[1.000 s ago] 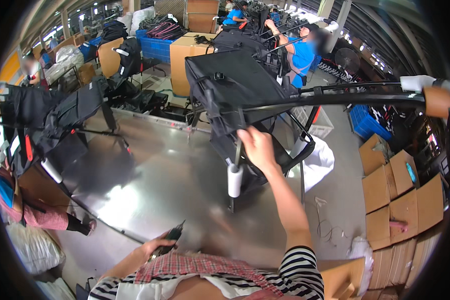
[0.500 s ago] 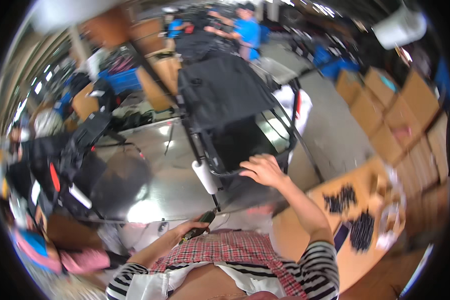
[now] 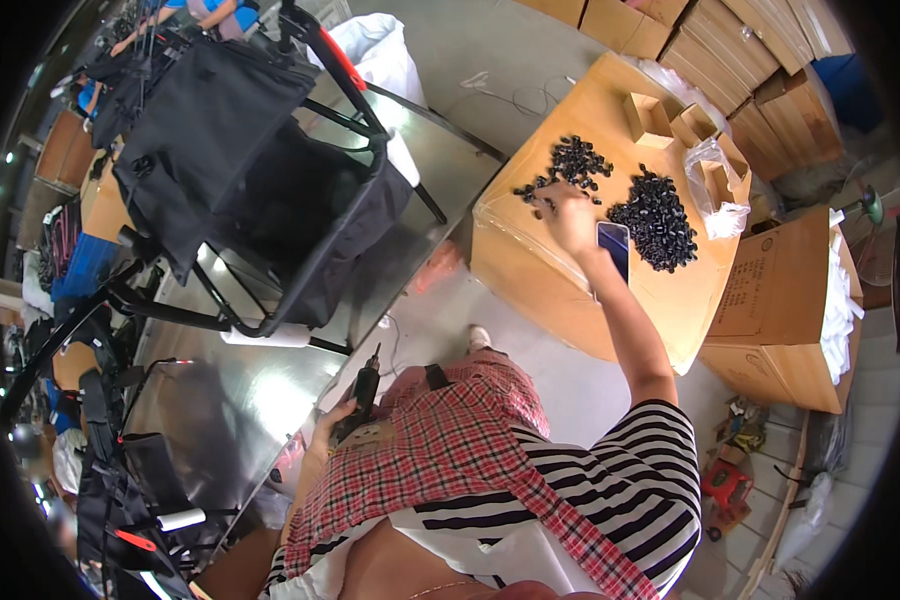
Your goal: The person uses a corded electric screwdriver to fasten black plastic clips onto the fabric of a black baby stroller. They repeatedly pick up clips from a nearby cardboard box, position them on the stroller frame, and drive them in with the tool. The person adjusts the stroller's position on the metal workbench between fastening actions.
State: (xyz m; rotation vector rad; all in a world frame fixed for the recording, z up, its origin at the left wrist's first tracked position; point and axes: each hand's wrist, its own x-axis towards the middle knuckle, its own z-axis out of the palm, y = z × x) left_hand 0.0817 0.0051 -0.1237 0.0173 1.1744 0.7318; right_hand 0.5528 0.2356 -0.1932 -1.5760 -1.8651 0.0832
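My left hand (image 3: 338,426) is closed around a dark electric screwdriver (image 3: 366,390), held in front of my apron with the bit pointing up and away. My right hand (image 3: 570,222) reaches over the cardboard-topped table (image 3: 530,260). Its fingers are bent down among the near edge of a loose pile of small black parts (image 3: 578,160); anything pinched between them is too small to make out. Beside it lies a larger heap of the same parts (image 3: 654,222) and a phone (image 3: 613,248). To the left, a black fabric seat on a tubular frame (image 3: 300,215) rests on the metal table, untouched.
The shiny metal workbench (image 3: 270,385) runs along my left. Small open boxes (image 3: 649,120) and a plastic bag (image 3: 710,185) stand at the far side of the cardboard top. A large carton (image 3: 770,320) is at the right. Another frame (image 3: 150,480) lies at lower left.
The view has turned right. My right hand has left the black frame's edge and moved to the small black parts. My left hand keeps the screwdriver.
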